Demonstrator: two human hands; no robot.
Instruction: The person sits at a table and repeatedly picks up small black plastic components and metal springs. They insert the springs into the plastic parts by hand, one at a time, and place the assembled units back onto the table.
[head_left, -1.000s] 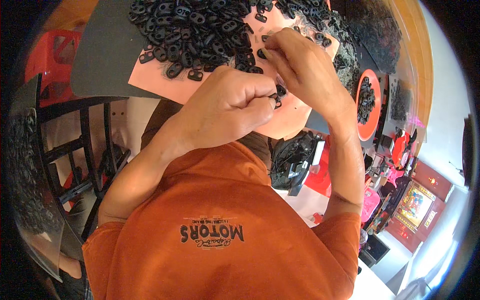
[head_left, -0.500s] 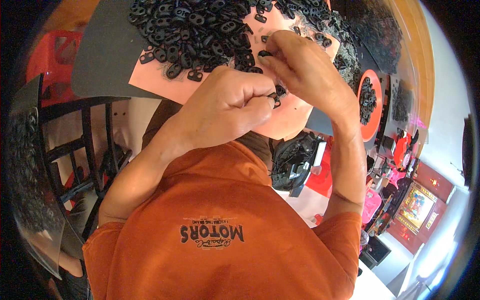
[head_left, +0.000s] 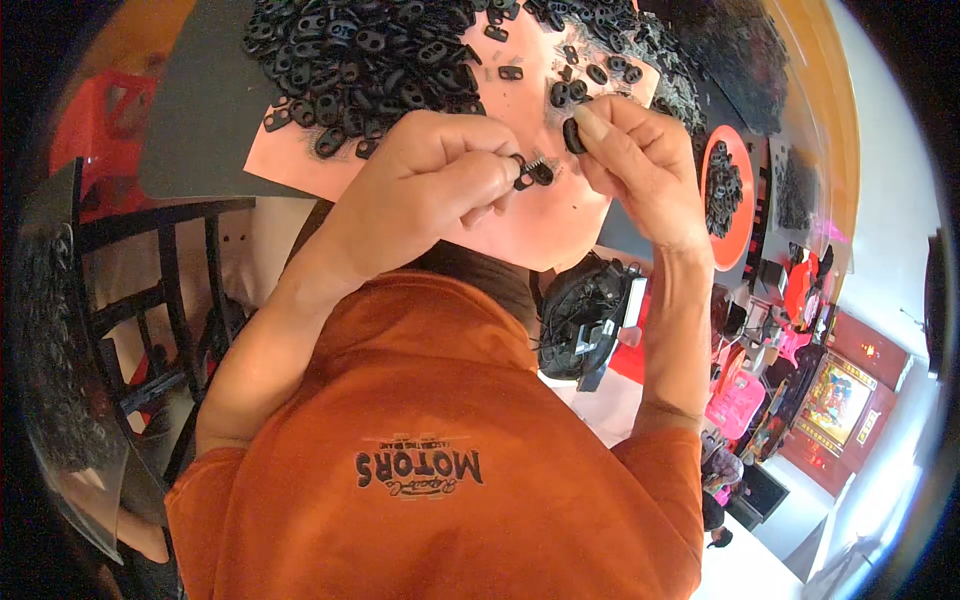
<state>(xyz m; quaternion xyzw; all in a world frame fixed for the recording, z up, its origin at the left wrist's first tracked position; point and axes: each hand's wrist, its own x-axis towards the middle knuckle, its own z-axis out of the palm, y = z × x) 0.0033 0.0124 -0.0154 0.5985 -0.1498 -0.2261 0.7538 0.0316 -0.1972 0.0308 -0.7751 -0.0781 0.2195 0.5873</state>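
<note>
My left hand (head_left: 440,180) is closed, its thumb and finger pinching a small black two-hole cord-lock insert (head_left: 519,172). A metal spring (head_left: 534,163) shows at the insert's right side. Beside the spring is another dark piece (head_left: 543,175); I cannot tell whether it is joined on or lies on the sheet. To the right, my right hand (head_left: 640,160) pinches a black oval cord-lock shell (head_left: 573,136) between thumb and fingers. The two held parts are apart, above a pale orange sheet (head_left: 530,235).
A big heap of black cord-lock parts (head_left: 370,70) covers the sheet's far left. Loose shells (head_left: 565,93) and a pile of small springs (head_left: 675,95) lie farther right. An orange-red dish (head_left: 738,145) of black parts stands at the right. A black chair (head_left: 165,270) is at the left.
My right hand has drawn back from the loose parts, nearer and to the right, now with a shell clearly in its fingertips. The spring beside my left fingertips now shows. The view has shifted slightly.
</note>
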